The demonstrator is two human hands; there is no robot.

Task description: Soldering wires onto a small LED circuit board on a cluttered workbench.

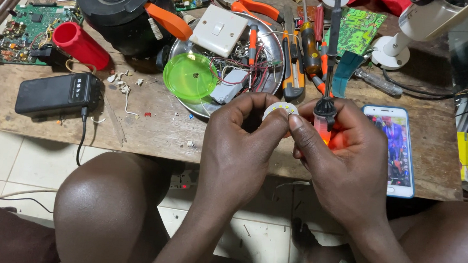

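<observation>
At the centre of the view, just over the near edge of the wooden bench (158,127), the left hand (238,148) has its fingers closed around a small round white LED disc (280,108), pinching it by the rim with the yellow dots facing up. The right hand (346,160) sits touching it at 3 o'clock, fingers wrapped tight on the orange handle of a soldering iron (326,107), whose dark shaft points up toward 12 o'clock; its tip is out of view. From the disc, a metal bowl (274,47) lies near at 11 o'clock, carrying tangled wires, a white wall switch (218,30) and a green translucent lid (190,76) leaning on its rim. A smartphone (392,152) with a lit screen lies at 3 o'clock beside the right hand. A black power bank (57,93) sits well apart at 9 o'clock, with a red cylinder (81,45) beyond it at 10 o'clock. Orange-handled pliers (255,7) and a green circuit board (359,31) lie toward 12 o'clock.
</observation>
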